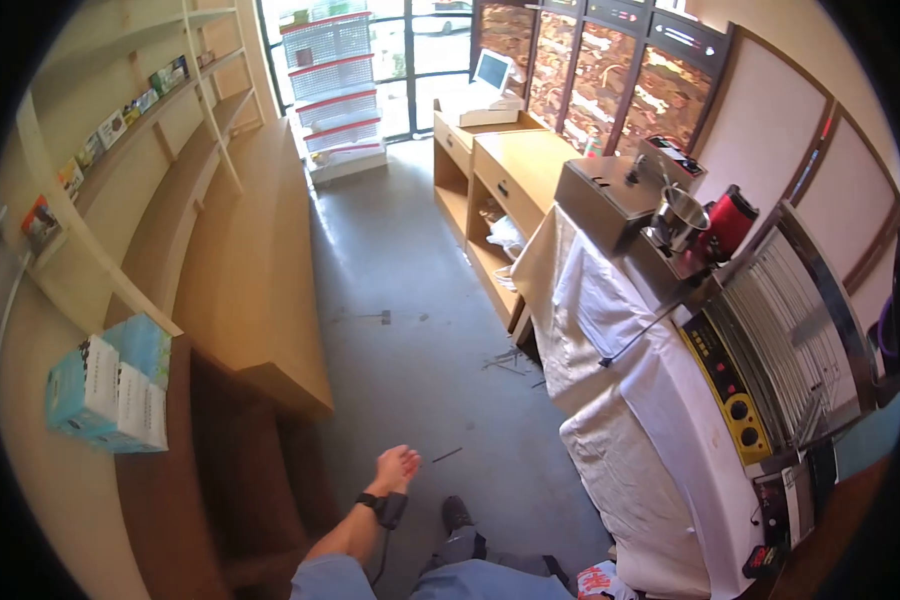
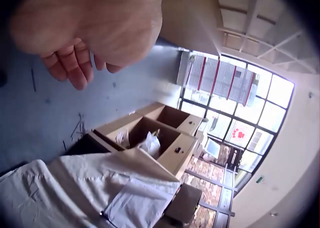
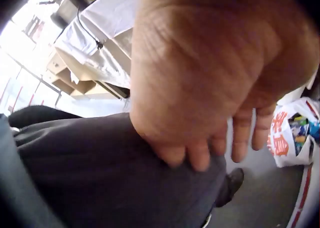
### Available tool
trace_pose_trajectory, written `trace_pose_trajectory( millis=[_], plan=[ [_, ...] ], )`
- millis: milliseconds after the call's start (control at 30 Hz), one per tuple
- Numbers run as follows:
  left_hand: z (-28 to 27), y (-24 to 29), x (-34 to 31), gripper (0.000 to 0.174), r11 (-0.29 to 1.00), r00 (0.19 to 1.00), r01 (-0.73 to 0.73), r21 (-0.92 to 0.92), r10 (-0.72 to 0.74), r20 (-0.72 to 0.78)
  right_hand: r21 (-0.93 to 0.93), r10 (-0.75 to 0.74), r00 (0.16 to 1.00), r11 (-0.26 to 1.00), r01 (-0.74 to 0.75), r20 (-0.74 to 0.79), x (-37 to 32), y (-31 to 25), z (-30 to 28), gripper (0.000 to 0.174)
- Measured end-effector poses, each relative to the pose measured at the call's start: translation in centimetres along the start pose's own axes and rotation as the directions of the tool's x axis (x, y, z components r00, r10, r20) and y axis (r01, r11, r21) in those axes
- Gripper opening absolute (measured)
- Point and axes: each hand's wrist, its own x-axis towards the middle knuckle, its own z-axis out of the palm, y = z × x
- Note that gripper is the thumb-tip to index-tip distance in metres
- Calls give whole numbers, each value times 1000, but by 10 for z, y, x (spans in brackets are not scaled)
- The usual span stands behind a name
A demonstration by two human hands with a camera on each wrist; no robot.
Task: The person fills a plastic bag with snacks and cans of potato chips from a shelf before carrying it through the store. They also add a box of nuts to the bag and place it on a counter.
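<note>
My left hand (image 1: 397,467) hangs over the grey floor in front of my body, its fingers loosely bent and nothing in them. Up close in the left wrist view, the palm of that hand (image 2: 90,25) fills the upper left. Beside my dark trouser leg (image 3: 100,163) hangs my right hand (image 3: 205,82), fingers relaxed and pointing down, with nothing held. Beyond its fingertips is a white plastic bag (image 3: 282,143) with red print and colourful packets inside. The same bag (image 1: 600,578) shows at the bottom edge of the head view, where the right hand is out of sight.
A wooden counter (image 1: 240,270) and wall shelves run along the left, with blue-and-white boxes (image 1: 100,395) nearby. On the right stands a cloth-covered table (image 1: 630,430) bearing a roller grill (image 1: 770,330) and a steel pot (image 1: 680,218). A wire rack (image 1: 330,80) stands by the far windows.
</note>
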Motion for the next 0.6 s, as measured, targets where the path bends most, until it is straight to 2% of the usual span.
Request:
trace_pose_trajectory(
  millis=[33,100,133,167,200,267,300,333,367,400,467,533,600],
  plan=[
    [-16,8,-6,14,1000,1000,5,-5,-5,-14,23,27,997,999,-26,-68,10,-1,-1,41],
    [-38,20,-20,11,999,976,-33,15,36,-214,86,93,975,993,-77,-200,31,-3,4,44],
    [-50,16,-19,11,999,974,-24,24,29,-225,126,132,955,987,-101,-264,44,2,13,46],
    [-66,3,-17,9,998,973,-15,-57,2,-231,124,-68,890,983,138,-451,73,23,21,38],
    [-80,-9,-16,8,991,972,-8,-136,-24,-233,75,-241,745,929,363,-622,95,39,30,30],
    [-89,-31,-27,9,986,971,104,-129,-129,-203,158,-314,790,877,454,-526,100,3,5,61],
    [-92,-46,-28,11,980,969,158,-117,-177,-172,166,-310,790,875,454,-529,111,-12,-9,61],
    [-91,-58,-27,13,972,964,211,-107,-224,-142,59,-490,780,832,552,-390,128,-26,-23,59],
    [-82,-68,-29,12,970,958,227,-91,-239,-157,-32,-641,735,758,651,-221,135,-46,-44,58],
    [-73,-78,-33,11,967,951,244,-79,-254,-174,-55,-655,714,745,665,-249,132,-63,-62,54],
    [-57,-93,-34,17,967,961,254,0,-253,-110,-257,-710,689,699,667,-145,175,-61,-80,55],
    [-40,-102,-27,26,954,965,260,150,-263,2,-179,-729,672,684,708,-130,183,-90,-104,56],
    [0,-94,-27,27,903,947,288,318,-319,48,-98,-753,646,657,747,-128,203,-109,-117,56]
  ],
)
